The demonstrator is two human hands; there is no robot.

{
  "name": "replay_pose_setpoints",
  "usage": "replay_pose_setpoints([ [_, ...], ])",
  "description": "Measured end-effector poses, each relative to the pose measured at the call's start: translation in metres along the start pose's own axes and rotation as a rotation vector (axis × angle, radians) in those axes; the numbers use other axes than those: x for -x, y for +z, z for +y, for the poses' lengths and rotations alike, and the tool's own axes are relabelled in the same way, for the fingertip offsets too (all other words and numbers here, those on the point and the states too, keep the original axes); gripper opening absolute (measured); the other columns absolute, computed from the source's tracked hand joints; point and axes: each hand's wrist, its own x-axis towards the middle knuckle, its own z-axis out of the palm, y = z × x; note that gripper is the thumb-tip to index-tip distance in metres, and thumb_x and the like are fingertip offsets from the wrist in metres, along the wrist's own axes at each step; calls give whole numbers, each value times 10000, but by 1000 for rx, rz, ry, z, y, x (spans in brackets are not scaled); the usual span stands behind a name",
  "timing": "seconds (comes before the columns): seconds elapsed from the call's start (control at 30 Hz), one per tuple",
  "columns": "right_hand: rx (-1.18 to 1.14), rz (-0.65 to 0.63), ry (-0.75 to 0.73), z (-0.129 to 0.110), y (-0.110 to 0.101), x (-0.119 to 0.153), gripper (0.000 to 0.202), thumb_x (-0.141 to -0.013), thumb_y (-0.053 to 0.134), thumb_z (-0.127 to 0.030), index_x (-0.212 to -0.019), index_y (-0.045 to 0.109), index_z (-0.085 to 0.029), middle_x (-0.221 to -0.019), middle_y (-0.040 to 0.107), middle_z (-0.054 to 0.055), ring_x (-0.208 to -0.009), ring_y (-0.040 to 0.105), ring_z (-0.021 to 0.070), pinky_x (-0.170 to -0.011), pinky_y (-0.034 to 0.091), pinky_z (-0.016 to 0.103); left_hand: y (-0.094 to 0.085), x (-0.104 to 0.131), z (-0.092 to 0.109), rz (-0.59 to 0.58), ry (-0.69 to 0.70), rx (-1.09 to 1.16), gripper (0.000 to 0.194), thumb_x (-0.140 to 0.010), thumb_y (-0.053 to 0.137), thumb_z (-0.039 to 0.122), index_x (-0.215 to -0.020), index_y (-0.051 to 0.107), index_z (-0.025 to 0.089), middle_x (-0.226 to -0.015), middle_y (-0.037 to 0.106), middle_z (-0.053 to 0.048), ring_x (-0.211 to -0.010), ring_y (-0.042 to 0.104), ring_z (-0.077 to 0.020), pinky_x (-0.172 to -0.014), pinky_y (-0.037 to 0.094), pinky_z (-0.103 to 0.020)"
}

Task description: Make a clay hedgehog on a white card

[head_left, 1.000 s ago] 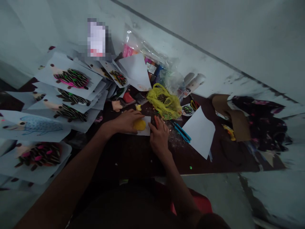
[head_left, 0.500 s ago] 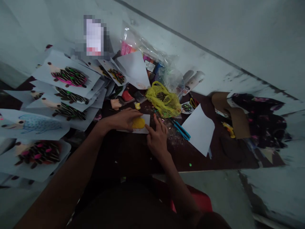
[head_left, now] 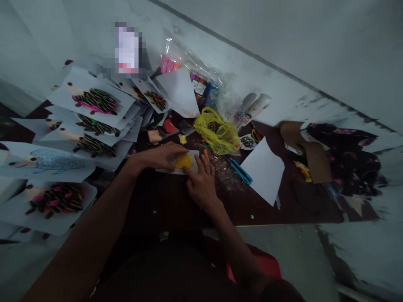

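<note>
Shaping of the yellow clay (head_left: 184, 160) looks well along: it lies as a flat patch on white paper (head_left: 166, 170). None of the dark spines seen on the hedgehog pictures (head_left: 94, 100) left of the clay are on it yet. The left hand (head_left: 160, 157) curves along the clay's left edge, whether pinching I cannot tell; the right hand (head_left: 202, 182), fingers spread, touches its lower right edge.

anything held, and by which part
The left hand touches the yellow piece at left, the right hand at its lower edge; gripping can't be told.
</note>
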Motion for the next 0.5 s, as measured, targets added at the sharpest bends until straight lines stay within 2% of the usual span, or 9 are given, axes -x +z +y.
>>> replay_pose_setpoints([
  [0.13,-32,35,1,6,0,-4,507,-872,585,-119,-1317,713,-326,-1646,409,71,-1569,258,310,-1213,275,532,-2,1,-3,25,13,55,614,-816,636,184,-1428,588,175,-1459,637,-98,-1334,580,-261,-1156,442,-410],
  [0.2,-47,75,28,12,-1,-7,508,-877,557,-105,-1320,707,-305,-1629,430,79,-1557,285,297,-1208,287,525,-2,0,-4,77,-13,131,546,-848,602,215,-1393,623,198,-1408,678,-82,-1275,631,-253,-1107,492,-409],
  [0.27,-64,119,61,19,-2,-13,465,-881,533,-95,-1268,724,-267,-1599,464,98,-1529,333,293,-1199,303,525,-1,-4,-6,190,-69,233,467,-869,568,244,-1321,676,198,-1334,723,-78,-1200,681,-254,-1044,542,-411],
  [0.37,-81,197,99,31,-7,-26,320,-898,513,-100,-1080,751,-214,-1517,540,126,-1470,407,290,-1178,338,509,2,-11,-7,415,-145,346,376,-880,532,251,-1185,740,180,-1219,770,-84,-1099,721,-249,-997,574,-421],
  [0.5,-78,243,136,44,-15,-50,229,-946,517,-151,-980,739,-200,-1390,630,141,-1342,526,283,-1123,397,470,4,-14,-6,605,-217,319,292,-873,538,231,-1042,766,163,-1119,793,-93,-1026,734,-237,-986,574,-410],
])
